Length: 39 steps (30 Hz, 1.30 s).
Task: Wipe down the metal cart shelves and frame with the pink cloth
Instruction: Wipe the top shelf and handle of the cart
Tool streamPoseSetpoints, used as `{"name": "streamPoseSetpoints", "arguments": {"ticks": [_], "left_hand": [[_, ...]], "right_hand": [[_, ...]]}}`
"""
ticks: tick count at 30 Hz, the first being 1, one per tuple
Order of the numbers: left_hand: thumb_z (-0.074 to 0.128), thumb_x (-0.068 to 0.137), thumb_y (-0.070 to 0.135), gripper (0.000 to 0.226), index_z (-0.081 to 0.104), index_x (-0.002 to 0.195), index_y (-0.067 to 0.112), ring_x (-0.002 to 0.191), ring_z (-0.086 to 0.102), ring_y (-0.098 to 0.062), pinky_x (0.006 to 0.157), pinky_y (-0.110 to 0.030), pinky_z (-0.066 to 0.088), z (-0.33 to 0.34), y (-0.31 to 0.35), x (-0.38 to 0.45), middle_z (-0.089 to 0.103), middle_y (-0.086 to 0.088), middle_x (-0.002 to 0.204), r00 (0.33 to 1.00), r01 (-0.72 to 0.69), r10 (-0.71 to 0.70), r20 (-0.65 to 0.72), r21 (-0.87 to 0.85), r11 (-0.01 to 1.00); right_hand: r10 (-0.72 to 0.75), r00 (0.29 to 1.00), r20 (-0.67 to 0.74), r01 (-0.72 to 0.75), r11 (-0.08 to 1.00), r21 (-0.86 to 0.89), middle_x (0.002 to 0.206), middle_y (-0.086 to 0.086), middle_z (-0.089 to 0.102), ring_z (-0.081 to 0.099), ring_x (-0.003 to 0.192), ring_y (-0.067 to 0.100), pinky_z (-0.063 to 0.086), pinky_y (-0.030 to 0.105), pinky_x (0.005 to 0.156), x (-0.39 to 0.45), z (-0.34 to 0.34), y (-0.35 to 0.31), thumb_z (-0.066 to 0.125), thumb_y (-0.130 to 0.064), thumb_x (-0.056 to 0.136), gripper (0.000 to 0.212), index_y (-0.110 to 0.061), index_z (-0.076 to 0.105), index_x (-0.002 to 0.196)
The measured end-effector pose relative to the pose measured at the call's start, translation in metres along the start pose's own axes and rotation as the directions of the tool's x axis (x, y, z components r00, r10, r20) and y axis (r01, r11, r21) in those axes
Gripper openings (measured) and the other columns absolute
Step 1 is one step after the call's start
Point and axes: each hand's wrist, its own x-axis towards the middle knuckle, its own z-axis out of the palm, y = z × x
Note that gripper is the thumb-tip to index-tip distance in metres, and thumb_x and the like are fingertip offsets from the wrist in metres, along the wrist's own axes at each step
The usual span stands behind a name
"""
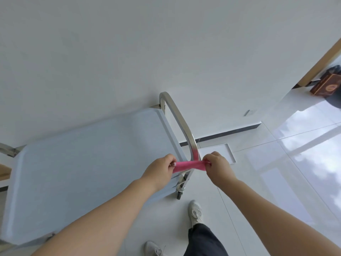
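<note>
The metal cart's pale top shelf (83, 163) fills the lower left of the head view. Its curved steel handle bar (177, 115) rises along the shelf's right end. The pink cloth (186, 166) is pulled taut into a band that loops around the near lower part of that bar. My left hand (160, 170) pinches the cloth's left end over the shelf edge. My right hand (217, 167) pinches the right end, just outside the bar. The cart's near post and a caster (178, 195) show below the cloth.
A white wall stands right behind the cart. Glossy white floor tiles spread to the right, with a shallow white tray (224, 152) on the floor beside the handle. My two shoes (195, 212) stand below. A brown box (326, 86) sits in a doorway at far right.
</note>
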Motion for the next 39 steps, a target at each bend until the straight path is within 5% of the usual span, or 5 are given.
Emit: {"name": "streamPoseSetpoints", "arguments": {"ticks": [7, 11, 18, 25, 39], "left_hand": [[0.047, 0.091, 0.018, 0.006, 0.052, 0.091, 0.022, 0.065, 0.052, -0.022, 0.056, -0.029, 0.037, 0.015, 0.008, 0.056, 0.056, 0.002, 0.073, 0.983, 0.124, -0.128, -0.135, -0.034, 0.992], [0.050, 0.090, 0.018, 0.008, 0.053, 0.097, 0.018, 0.072, 0.057, -0.026, 0.059, -0.031, 0.041, 0.014, 0.003, 0.076, 0.057, 0.003, 0.076, 0.976, 0.163, -0.166, -0.144, -0.031, 0.986], [0.045, 0.087, 0.016, 0.027, 0.051, 0.113, 0.021, 0.094, 0.059, -0.016, 0.078, -0.027, 0.044, 0.012, -0.015, 0.067, 0.058, 0.005, 0.117, 0.980, 0.177, -0.169, -0.106, 0.072, 0.982], [0.042, 0.090, 0.014, 0.030, 0.051, 0.117, 0.022, 0.101, 0.058, -0.018, 0.078, -0.025, 0.041, -0.006, -0.023, 0.047, 0.056, 0.005, 0.122, 0.995, 0.093, -0.086, -0.048, 0.171, 0.981], [0.044, 0.087, 0.011, 0.030, 0.054, 0.114, 0.019, 0.093, 0.058, -0.018, 0.075, -0.021, 0.038, -0.067, -0.052, 0.027, 0.060, 0.005, 0.112, 0.982, 0.090, -0.067, -0.178, 0.126, 0.988]], "right_hand": [[0.055, 0.992, -0.111, -0.030, 0.976, 0.215, 0.112, 0.010, 0.056, 0.058, 0.097, 0.026, 0.040, 0.023, 0.078, 0.055, -0.011, 0.007, 0.045, 0.002, 0.085, 0.029, -0.005, 0.065, 0.105], [0.012, 1.000, 0.029, -0.020, 0.952, 0.304, 0.144, 0.008, 0.034, 0.045, 0.124, 0.022, 0.041, 0.034, 0.099, 0.074, 0.014, 0.004, 0.053, -0.027, 0.092, 0.056, -0.009, 0.030, 0.140], [0.041, 0.995, 0.088, -0.077, 0.884, 0.460, 0.094, -0.001, 0.064, 0.066, 0.080, 0.023, 0.054, 0.042, 0.070, 0.071, 0.061, 0.007, 0.060, -0.034, 0.085, 0.039, -0.028, 0.042, 0.120], [-0.053, 0.990, -0.129, 0.073, 0.985, 0.153, 0.123, 0.015, 0.050, 0.056, 0.098, 0.039, 0.044, 0.038, 0.069, 0.095, 0.060, -0.017, 0.055, -0.031, 0.090, 0.062, -0.010, 0.026, 0.140], [0.006, 0.997, 0.083, 0.021, 0.946, -0.323, 0.133, 0.018, 0.039, 0.060, 0.096, 0.036, 0.041, 0.035, 0.068, 0.175, 0.047, -0.070, 0.041, -0.018, 0.092, 0.074, -0.007, -0.008, 0.146]]}}
